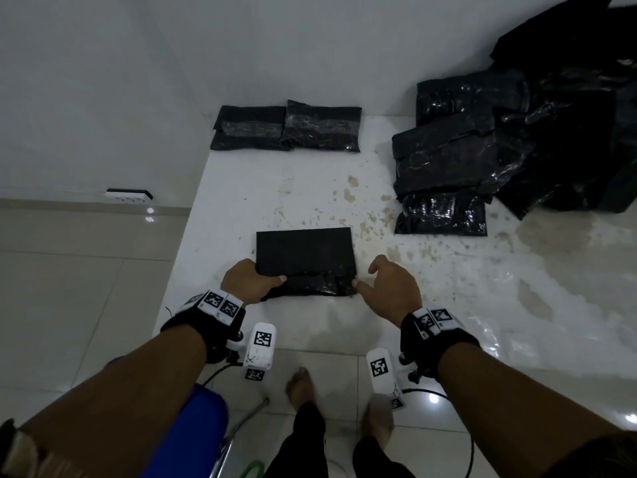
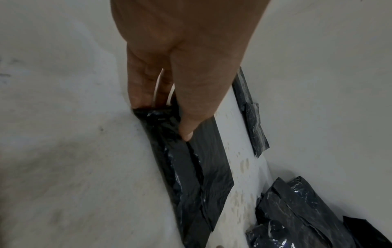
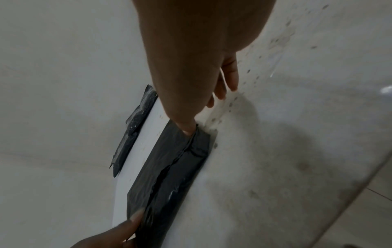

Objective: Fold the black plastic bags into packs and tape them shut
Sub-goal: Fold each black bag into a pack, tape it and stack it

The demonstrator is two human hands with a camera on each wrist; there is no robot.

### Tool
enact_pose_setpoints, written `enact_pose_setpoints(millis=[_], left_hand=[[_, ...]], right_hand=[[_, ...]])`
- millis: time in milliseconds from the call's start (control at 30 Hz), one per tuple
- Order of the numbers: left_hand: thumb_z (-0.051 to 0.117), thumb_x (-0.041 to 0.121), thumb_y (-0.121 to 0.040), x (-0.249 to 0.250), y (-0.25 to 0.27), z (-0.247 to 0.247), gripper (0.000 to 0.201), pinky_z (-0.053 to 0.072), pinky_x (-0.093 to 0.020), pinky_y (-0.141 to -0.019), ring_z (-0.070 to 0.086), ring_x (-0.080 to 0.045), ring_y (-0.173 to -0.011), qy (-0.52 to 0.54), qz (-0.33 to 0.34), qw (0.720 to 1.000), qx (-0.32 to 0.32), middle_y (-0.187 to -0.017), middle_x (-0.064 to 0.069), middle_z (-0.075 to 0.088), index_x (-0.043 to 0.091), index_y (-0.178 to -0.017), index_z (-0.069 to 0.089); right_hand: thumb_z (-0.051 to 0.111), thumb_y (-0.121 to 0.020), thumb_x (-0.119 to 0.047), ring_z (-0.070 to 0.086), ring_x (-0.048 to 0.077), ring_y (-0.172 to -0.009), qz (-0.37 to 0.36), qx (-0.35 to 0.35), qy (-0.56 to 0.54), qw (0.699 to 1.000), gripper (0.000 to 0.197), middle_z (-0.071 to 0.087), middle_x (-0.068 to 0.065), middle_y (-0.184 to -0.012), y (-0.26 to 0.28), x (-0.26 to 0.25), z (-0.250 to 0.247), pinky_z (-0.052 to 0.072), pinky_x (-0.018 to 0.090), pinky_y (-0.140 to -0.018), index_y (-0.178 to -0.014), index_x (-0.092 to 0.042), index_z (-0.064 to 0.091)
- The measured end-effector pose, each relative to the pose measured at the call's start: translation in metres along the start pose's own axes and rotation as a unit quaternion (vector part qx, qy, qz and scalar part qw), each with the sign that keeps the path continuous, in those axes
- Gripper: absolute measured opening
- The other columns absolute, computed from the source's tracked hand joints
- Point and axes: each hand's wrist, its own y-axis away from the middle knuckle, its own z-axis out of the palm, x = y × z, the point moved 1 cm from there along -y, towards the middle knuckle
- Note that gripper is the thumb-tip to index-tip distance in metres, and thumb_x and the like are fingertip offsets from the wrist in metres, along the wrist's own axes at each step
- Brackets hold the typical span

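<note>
A folded black plastic bag (image 1: 305, 258) lies flat on the white table (image 1: 241, 201) right in front of me, its near edge turned up into a crinkled flap. My left hand (image 1: 265, 276) pinches the near left corner, thumb (image 2: 186, 134) on top and fingers (image 2: 144, 90) curled under the edge. My right hand (image 1: 374, 279) is at the near right corner. Its thumb (image 3: 188, 129) presses the flap's seam while the fingers (image 3: 229, 78) stretch loosely over the table beside the bag (image 3: 169, 176).
Two taped packs (image 1: 286, 129) lie side by side at the back against the wall. A heap of loose black bags (image 1: 482, 150) fills the table's right rear. The table's left edge drops to tiled floor; a blue chair (image 1: 193, 432) stands below my left arm.
</note>
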Motion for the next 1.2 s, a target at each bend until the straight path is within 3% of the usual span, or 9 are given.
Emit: enact_pose_setpoints(millis=[100,200,333,400,567,733,967,1067,1200], left_hand=[[0.077,0.037,-0.081,0.001,0.009,0.012,0.040,0.041,-0.025,-0.054,0.060,-0.023,-0.067,0.000,0.001,1.000,0.032,-0.068,-0.009,0.063,-0.002,-0.080,0.068],[0.076,0.033,-0.083,0.003,0.015,0.024,0.035,0.037,-0.025,-0.053,0.061,-0.029,-0.077,0.007,0.001,0.997,0.071,-0.072,-0.009,0.061,0.001,-0.077,0.063],[0.076,0.033,-0.083,0.001,0.019,0.035,0.048,0.048,-0.036,-0.078,0.062,-0.036,-0.099,0.019,-0.004,0.994,0.111,-0.106,-0.020,0.065,-0.005,-0.108,0.061],[0.077,0.032,-0.083,0.003,0.022,0.042,0.051,0.047,-0.036,-0.083,0.061,-0.036,-0.104,0.024,-0.008,0.992,0.122,-0.113,-0.021,0.065,-0.006,-0.112,0.059],[0.079,0.027,-0.082,0.017,0.031,0.058,0.045,0.048,-0.037,-0.086,0.062,-0.036,-0.104,0.050,-0.002,0.991,0.124,-0.111,-0.023,0.066,-0.006,-0.109,0.062],[0.078,0.027,-0.082,0.024,0.035,0.067,0.044,0.049,-0.039,-0.085,0.063,-0.038,-0.103,0.048,-0.001,0.992,0.117,-0.108,-0.023,0.067,-0.007,-0.107,0.064],[0.076,0.040,-0.082,0.019,0.038,0.062,0.043,0.051,-0.034,-0.076,0.066,-0.030,-0.089,0.053,-0.014,0.992,0.116,-0.094,-0.016,0.072,-0.001,-0.095,0.073],[0.078,0.044,-0.079,0.016,0.040,0.064,0.045,0.046,-0.030,-0.077,0.064,-0.024,-0.096,0.072,-0.026,0.988,0.136,-0.100,-0.006,0.068,0.002,-0.092,0.067],[0.075,0.040,-0.083,0.018,0.047,0.067,0.068,0.041,-0.030,-0.092,0.055,-0.028,-0.119,0.083,-0.055,0.982,0.163,-0.127,-0.012,0.058,0.001,-0.131,0.047]], right_hand=[[0.065,-0.090,-0.040,0.062,0.026,-0.096,-0.002,-0.004,0.014,1.000,0.039,0.065,0.009,-0.102,0.006,0.025,-0.012,0.040,0.028,-0.071,-0.115,-0.011,0.056],[0.064,-0.091,-0.036,0.062,0.025,-0.098,0.001,-0.004,0.024,1.000,0.033,0.066,0.009,-0.104,0.008,0.054,-0.027,0.039,0.027,-0.073,-0.113,-0.012,0.056],[0.065,-0.090,-0.035,0.062,0.023,-0.097,0.015,0.007,0.025,1.000,0.030,0.066,0.004,-0.102,0.013,0.088,-0.048,0.043,0.028,-0.075,-0.111,-0.015,0.057],[0.067,-0.089,-0.036,0.062,0.022,-0.097,0.012,-0.002,0.030,0.999,0.031,0.066,0.003,-0.100,0.017,0.102,-0.056,0.048,0.031,-0.079,-0.110,-0.016,0.057],[0.074,-0.083,-0.040,0.059,0.018,-0.100,-0.036,-0.066,0.059,0.995,0.036,0.059,-0.003,-0.102,0.027,0.123,-0.065,0.045,0.028,-0.079,-0.110,-0.021,0.059],[0.078,-0.074,-0.051,0.044,0.020,-0.115,-0.111,-0.113,0.099,0.982,0.056,0.051,-0.001,-0.119,0.032,0.120,-0.056,0.044,0.035,-0.095,-0.119,-0.026,0.058],[0.079,-0.063,-0.065,0.042,0.021,-0.116,-0.163,-0.126,0.148,0.967,0.082,0.048,-0.001,-0.125,0.031,0.102,-0.040,0.040,0.036,-0.098,-0.129,-0.025,0.050],[0.081,-0.061,-0.064,0.043,0.021,-0.115,-0.162,-0.124,0.175,0.963,0.085,0.049,0.000,-0.125,0.029,0.098,-0.035,0.040,0.036,-0.097,-0.128,-0.024,0.047],[0.081,-0.069,-0.054,0.048,0.022,-0.112,-0.154,-0.121,0.177,0.965,0.072,0.052,0.001,-0.123,0.024,0.097,-0.035,0.041,0.035,-0.095,-0.124,-0.022,0.047]])
